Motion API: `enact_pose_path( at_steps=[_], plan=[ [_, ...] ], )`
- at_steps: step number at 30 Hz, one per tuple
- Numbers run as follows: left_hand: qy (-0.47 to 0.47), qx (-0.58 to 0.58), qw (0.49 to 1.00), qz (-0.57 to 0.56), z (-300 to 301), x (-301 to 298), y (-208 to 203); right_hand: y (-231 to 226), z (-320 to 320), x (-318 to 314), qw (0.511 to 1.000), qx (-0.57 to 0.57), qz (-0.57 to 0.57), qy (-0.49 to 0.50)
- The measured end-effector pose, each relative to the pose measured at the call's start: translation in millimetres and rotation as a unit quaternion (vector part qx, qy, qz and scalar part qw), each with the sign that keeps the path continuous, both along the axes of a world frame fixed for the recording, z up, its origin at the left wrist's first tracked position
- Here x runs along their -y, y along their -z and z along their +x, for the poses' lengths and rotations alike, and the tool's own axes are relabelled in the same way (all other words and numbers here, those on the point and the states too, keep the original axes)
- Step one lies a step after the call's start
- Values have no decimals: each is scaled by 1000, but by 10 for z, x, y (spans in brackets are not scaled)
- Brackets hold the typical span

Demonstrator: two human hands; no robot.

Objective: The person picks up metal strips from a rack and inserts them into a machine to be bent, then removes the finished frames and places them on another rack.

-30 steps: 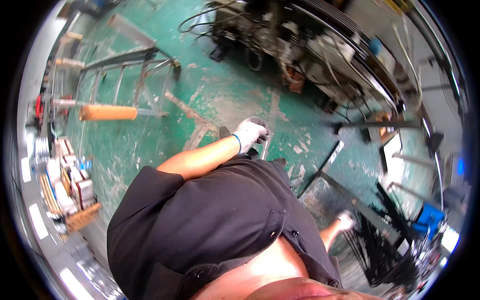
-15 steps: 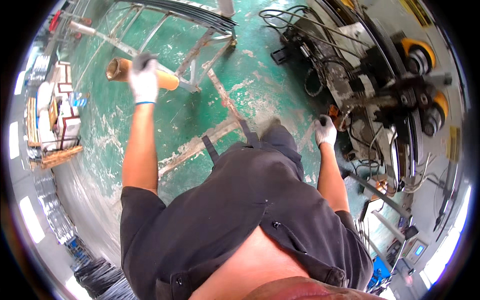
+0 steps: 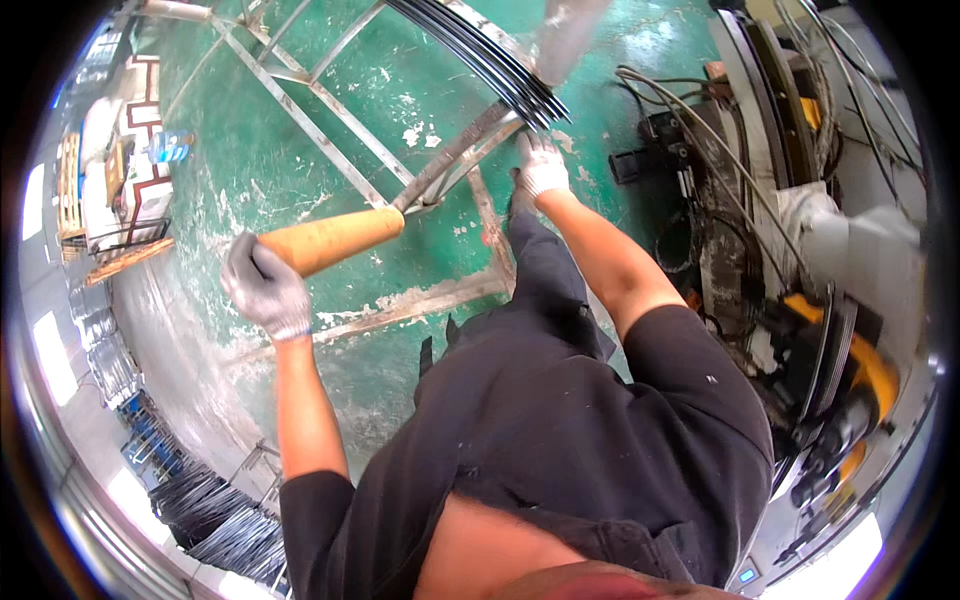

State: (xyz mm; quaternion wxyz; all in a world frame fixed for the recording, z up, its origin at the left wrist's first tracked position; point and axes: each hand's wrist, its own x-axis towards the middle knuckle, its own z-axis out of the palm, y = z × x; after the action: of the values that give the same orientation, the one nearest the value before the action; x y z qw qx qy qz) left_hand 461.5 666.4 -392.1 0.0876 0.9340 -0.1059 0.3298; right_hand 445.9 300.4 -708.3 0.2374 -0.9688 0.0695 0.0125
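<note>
My left hand [image 3: 268, 287], in a white glove with a grey palm, is loosely curled with a gap between thumb and fingers. It overlaps the near-left end of an orange-yellow tube [image 3: 335, 240], hiding that end; whether they touch I cannot tell. The tube joins the corner of a metal frame rack [image 3: 455, 155]. On the rack lies a bundle of thin black rods [image 3: 490, 65]. My gloved right hand [image 3: 542, 168] reaches forward with fingers stretched toward the rod ends; its fingertips meet or nearly meet them.
Machinery with cables [image 3: 715, 190] stands along the right, with yellow-and-black units [image 3: 860, 390] nearer me. On the left are stacked boxes [image 3: 145, 130] with wooden pieces, and bundles of dark rods [image 3: 215, 520] lower down. The green floor [image 3: 350, 130] is worn and scuffed.
My view has turned and moved nearer the rack. My left hand has gone from the tube's middle to its near end. My right hand has swung from beside the machinery to the rod ends.
</note>
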Motion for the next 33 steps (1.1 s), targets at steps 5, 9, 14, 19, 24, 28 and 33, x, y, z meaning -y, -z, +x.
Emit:
enact_pose_path(
  at_steps=[5, 9, 14, 19, 24, 28, 33],
  plan=[
    [-90, -24, 994, 62, 414, 187, 24, 631, 1353, -120, 996, -59, -71, 23],
    [-108, -20, 992, 68, 493, 186, 142, 868, 1582, -211, 994, -32, -70, 71],
    [-156, -43, 983, 83, 573, 226, 126, 833, 1727, -217, 995, -80, -65, -6],
    [-184, -60, 978, 76, 594, 215, 154, 791, 2109, -306, 998, -12, -4, 68],
    [-190, -56, 977, 80, 549, 165, 172, 655, 2406, -394, 983, -100, -83, 130],
    [-215, -60, 971, 82, 602, 176, 153, 824, 2576, -370, 970, -146, -109, 162],
    [-252, -69, 963, 64, 595, 190, 158, 896, 2632, -398, 958, -125, -188, 178]
  ],
)
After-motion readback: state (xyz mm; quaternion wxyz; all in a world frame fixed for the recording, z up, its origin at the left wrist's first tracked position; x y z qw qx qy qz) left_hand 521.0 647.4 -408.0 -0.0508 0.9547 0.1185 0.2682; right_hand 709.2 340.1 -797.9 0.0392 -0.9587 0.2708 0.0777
